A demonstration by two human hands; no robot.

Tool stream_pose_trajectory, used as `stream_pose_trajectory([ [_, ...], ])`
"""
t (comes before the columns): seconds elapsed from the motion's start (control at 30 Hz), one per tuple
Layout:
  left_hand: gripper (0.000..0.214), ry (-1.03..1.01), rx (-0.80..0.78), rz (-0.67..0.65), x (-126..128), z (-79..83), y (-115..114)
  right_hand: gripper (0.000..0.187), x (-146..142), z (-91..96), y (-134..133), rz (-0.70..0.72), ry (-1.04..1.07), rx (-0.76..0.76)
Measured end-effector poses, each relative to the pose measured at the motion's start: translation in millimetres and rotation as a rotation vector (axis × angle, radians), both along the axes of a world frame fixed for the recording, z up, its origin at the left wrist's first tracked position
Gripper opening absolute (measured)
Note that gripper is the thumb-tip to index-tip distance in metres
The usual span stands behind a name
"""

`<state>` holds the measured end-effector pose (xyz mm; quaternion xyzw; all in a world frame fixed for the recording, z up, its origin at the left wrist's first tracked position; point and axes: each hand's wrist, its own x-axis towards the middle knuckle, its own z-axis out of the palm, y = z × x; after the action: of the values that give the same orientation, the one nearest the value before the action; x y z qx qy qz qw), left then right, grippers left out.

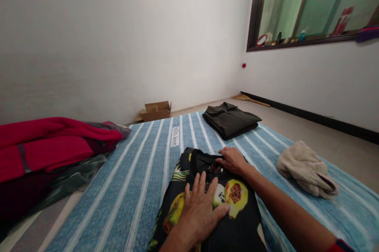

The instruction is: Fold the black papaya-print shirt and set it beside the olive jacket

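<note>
A person's left hand lies flat, fingers spread, on a folded black fruit-print shirt set on a blue-and-white striped bedsheet. The right hand rests at the shirt's neckline, fingers bent; whether they grip the fabric cannot be told. Beyond the shirt sits a folded dark zip-up jacket. A crumpled beige fleecy cloth lies at right, heaped red clothing at left, an open cardboard box past the far edge.
</note>
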<state>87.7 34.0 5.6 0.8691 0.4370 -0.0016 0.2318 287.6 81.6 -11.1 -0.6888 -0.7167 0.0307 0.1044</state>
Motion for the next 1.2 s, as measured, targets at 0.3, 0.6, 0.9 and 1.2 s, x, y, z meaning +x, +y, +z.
stream_pose_trajectory([
  [0.3,0.075,-0.016,0.021,-0.001,0.1,-1.0,-5.0,0.028,-26.3,-8.1,-31.0,0.202,0.100,0.089],
  [0.6,0.070,-0.025,0.028,0.001,-3.2,-5.0,-6.4,0.033,-28.3,-36.0,-31.0,0.139,0.163,0.142],
  [0.9,0.071,-0.007,0.017,0.014,-2.2,-1.7,-8.4,0.032,-28.3,-43.3,-29.7,0.118,0.210,0.189],
  [1.2,0.071,-0.031,0.099,-0.003,-5.5,-23.9,0.7,0.029,-30.5,-42.8,-30.6,0.093,0.228,0.283],
])
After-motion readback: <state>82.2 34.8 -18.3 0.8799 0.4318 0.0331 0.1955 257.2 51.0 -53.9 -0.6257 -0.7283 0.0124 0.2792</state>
